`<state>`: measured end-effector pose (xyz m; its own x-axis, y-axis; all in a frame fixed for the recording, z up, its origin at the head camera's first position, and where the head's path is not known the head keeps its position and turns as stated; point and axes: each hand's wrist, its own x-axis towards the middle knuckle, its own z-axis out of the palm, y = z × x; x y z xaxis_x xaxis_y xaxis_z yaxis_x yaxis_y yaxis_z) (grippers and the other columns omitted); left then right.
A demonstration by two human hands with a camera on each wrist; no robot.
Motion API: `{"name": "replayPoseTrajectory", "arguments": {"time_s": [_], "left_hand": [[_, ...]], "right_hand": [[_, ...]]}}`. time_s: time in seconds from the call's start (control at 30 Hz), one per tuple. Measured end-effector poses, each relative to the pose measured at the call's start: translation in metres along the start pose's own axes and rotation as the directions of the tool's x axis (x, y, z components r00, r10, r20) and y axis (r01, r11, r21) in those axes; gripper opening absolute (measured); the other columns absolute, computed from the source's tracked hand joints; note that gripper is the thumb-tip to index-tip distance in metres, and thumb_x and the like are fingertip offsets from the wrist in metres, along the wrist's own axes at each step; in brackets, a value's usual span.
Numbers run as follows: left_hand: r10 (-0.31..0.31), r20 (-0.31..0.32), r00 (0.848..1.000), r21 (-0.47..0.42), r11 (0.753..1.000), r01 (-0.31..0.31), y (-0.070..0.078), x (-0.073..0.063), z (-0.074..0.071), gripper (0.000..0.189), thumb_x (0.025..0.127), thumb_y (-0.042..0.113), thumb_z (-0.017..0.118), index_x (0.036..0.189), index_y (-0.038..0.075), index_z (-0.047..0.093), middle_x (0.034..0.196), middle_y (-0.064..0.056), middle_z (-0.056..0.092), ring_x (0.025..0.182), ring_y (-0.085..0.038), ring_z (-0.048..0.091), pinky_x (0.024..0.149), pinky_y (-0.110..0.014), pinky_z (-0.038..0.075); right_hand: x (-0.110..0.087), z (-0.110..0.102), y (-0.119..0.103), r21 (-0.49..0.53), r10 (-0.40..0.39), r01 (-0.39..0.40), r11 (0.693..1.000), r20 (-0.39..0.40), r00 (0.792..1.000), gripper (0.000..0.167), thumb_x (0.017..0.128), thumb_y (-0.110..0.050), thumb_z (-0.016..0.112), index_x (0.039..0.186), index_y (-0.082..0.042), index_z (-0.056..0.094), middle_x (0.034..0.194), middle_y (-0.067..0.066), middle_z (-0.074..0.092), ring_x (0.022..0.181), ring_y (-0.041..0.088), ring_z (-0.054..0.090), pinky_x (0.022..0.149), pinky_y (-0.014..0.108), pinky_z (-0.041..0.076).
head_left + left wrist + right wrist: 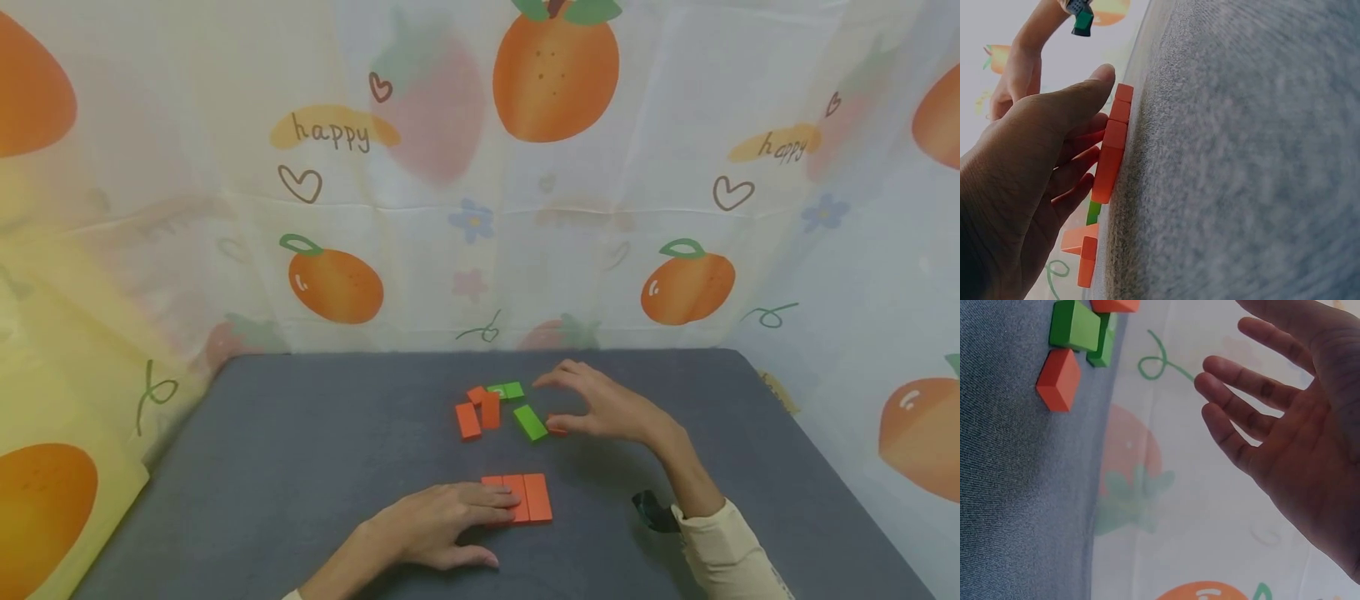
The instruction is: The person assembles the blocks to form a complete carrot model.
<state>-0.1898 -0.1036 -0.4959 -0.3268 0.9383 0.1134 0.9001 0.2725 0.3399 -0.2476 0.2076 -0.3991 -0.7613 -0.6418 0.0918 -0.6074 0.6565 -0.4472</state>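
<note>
From the head view, the left hand [442,521] is out straight, fingers close together over the row of orange blocks [537,498] on the grey table [300,450], thumb held apart. Farther out, the right hand [611,404] hangs with thumb and fingers spread, beside a green block [530,423] and a half-hidden orange block [557,427]; thumb contact can't be told here.

Over to the left wrist: fingertips meet the row, its blocks lying flat, side against side. They look light, stiff and smooth, perhaps a little slippery, hardly fragile; a light touch should do, as a hard push might skew the row.

And the right wrist: bare palm, fingers parted, nothing pinched. Those crisp, straight-edged blocks look best taken by two opposite long sides, thumb against fingertips.
</note>
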Motion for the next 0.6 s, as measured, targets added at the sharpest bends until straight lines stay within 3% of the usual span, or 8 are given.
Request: {"name": "replayPoseTrajectory", "arguments": {"time_s": [0.6], "left_hand": [[0.008, 0.005, 1.0, 0.031, 0.999, -0.008, -0.0004, -0.0011, 0.0003, 0.061, 0.107, 0.053, 0.051, 0.156, 0.016, 0.051, 0.162, 0.0, 0.05, 0.149, -0.013, 0.051, 0.117, -0.037, 0.05]], "right_hand": [[0.0025, 0.0023, 0.0002, 0.014, 0.022, -0.023, 1.0, 0.031, 0.999, 0.05, 0.096, -0.028, 0.077, 0.142, -0.016, 0.062, 0.134, 0.004, 0.061, 0.121, 0.023, 0.058, 0.102, 0.052, 0.053]]}}
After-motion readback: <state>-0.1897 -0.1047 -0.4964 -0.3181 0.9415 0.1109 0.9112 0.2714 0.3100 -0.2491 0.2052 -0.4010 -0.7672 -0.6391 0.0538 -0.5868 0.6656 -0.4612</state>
